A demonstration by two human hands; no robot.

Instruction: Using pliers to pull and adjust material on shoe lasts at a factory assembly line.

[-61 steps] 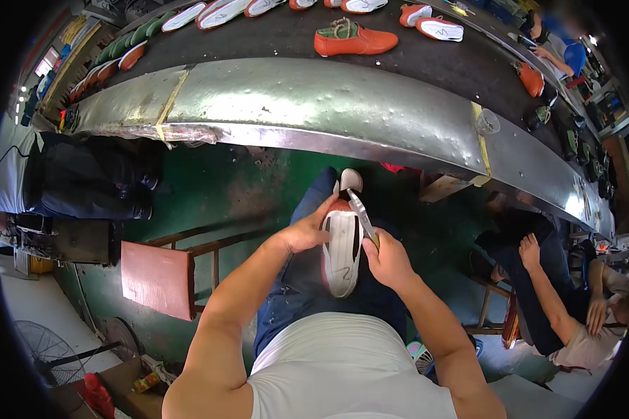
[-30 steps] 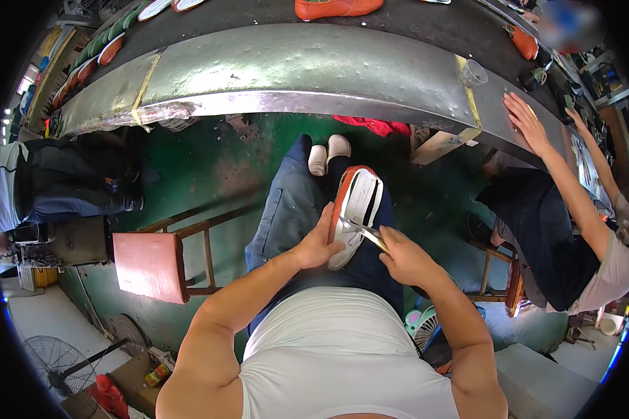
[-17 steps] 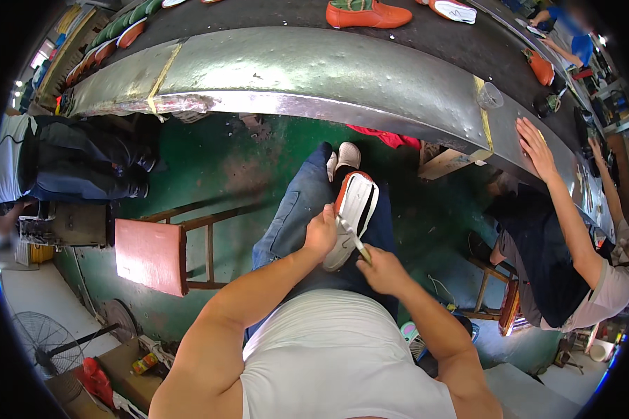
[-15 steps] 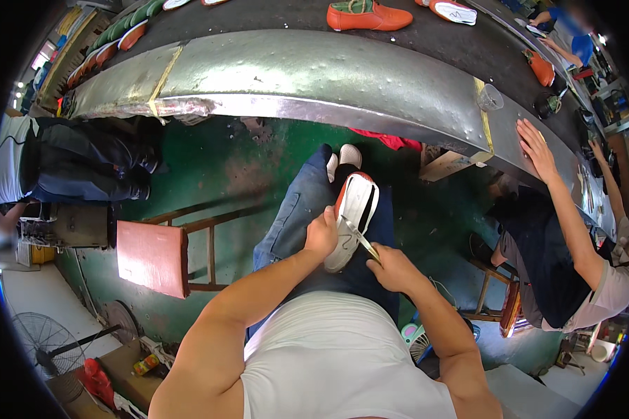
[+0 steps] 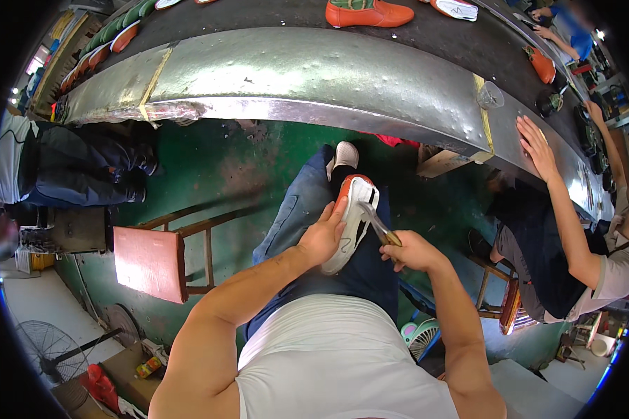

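An orange shoe (image 5: 357, 222) lies over my lap with its pale underside up and its toe pointing away from me. My left hand (image 5: 321, 236) is closed on the shoe's left side, fingers along the edge. In my right hand (image 5: 414, 251) is a hand tool (image 5: 379, 225) with a slim metal shank, a short bent head and a yellowish-brown handle. That head touches or hovers just over the underside near the front half; I cannot tell which. Whether it is a hammer or pincers is also unclear.
Ahead runs a long metal-edged bench (image 5: 279, 70) with several orange shoes (image 5: 370, 14) on its dark top. A clear cup (image 5: 490, 96) stands on its edge. To my left is a pink-topped stool (image 5: 147, 262). A co-worker (image 5: 573, 258) sits at right; another person (image 5: 70, 160) stands at left.
The tool's head has moved up the shoe toward the toe, and my right hand has shifted slightly right. The left hand's fingers have stretched further along the shoe's side.
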